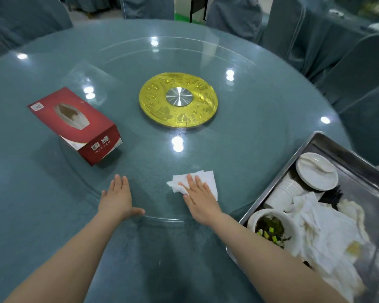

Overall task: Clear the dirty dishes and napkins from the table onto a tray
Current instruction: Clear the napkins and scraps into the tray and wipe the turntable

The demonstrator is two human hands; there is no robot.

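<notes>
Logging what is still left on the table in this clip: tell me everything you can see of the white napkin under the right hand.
The napkin is white, thin, soft-looking paper, crumpled on its left and flatter on its right, with layered corners showing. It lies flat on the glass turntable near its front edge, left of the metal tray and apart from it. The right hand presses on it with straight fingers, covering its middle.

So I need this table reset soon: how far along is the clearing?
Nearly done. The tray already holds a plate, cups, a bowl and used napkins. The right hand presses flat on the last napkin; the left hand rests on the glass. Only that napkin remains; a tissue box stays.
</notes>
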